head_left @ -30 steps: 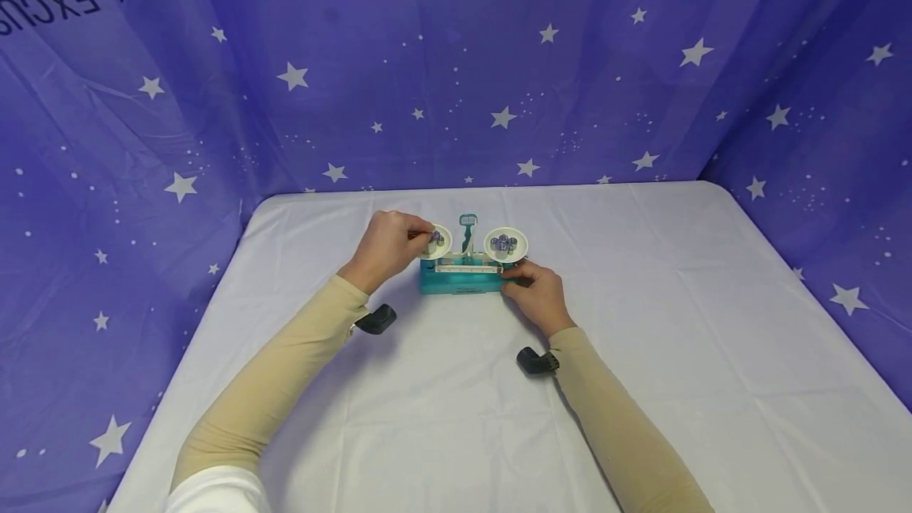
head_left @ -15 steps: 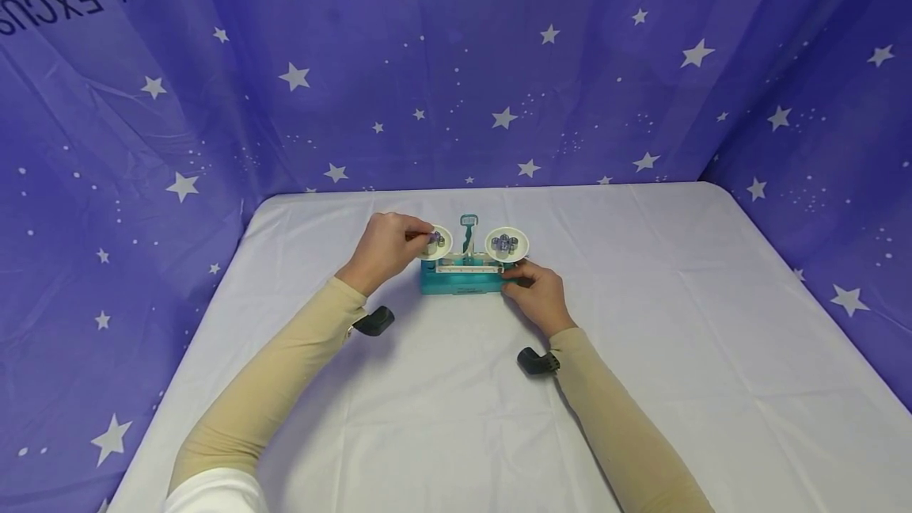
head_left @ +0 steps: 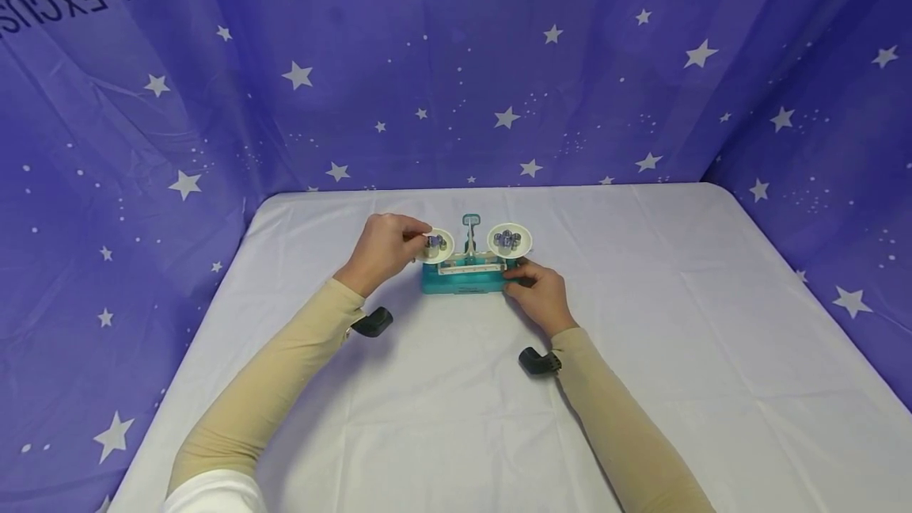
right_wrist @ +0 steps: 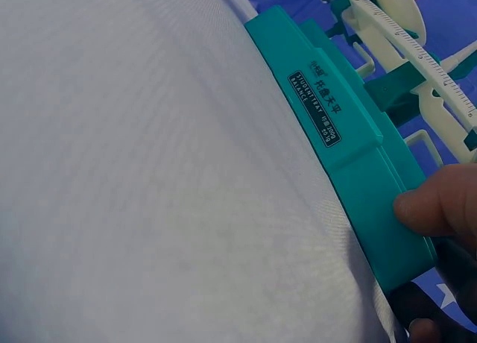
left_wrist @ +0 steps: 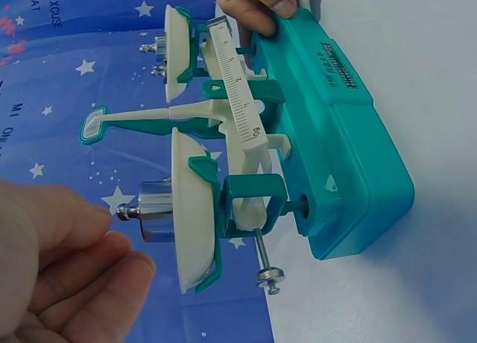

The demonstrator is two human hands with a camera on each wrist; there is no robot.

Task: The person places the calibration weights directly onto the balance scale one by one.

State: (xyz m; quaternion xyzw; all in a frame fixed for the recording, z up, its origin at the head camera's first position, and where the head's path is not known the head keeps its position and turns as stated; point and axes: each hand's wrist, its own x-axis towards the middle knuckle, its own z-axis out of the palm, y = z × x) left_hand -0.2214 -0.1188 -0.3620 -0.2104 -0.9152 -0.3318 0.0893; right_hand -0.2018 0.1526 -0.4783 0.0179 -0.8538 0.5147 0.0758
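Observation:
A teal tray balance (head_left: 463, 283) stands on the table with two cream pans. Several metal weights (head_left: 435, 242) sit in the left pan (head_left: 449, 252), and several more (head_left: 507, 239) in the right pan (head_left: 526, 247). My left hand (head_left: 385, 250) is beside the left pan; in the left wrist view its bent fingertips (left_wrist: 134, 272) are right by the knob of a weight (left_wrist: 156, 212) and look apart from it. With its thumb on the front face, my right hand (head_left: 540, 298) grips the right end of the balance base (right_wrist: 350, 156).
A white cloth covers the table (head_left: 442, 418). Purple curtains (head_left: 399, 77) with white stars rise behind it and at both sides. Black wrist cameras (head_left: 374, 322) stick out from both wrists.
The left pan has sunk a little and the right pan has risen. My left fingers have moved slightly away from the weights. My right hand keeps its grip on the base.

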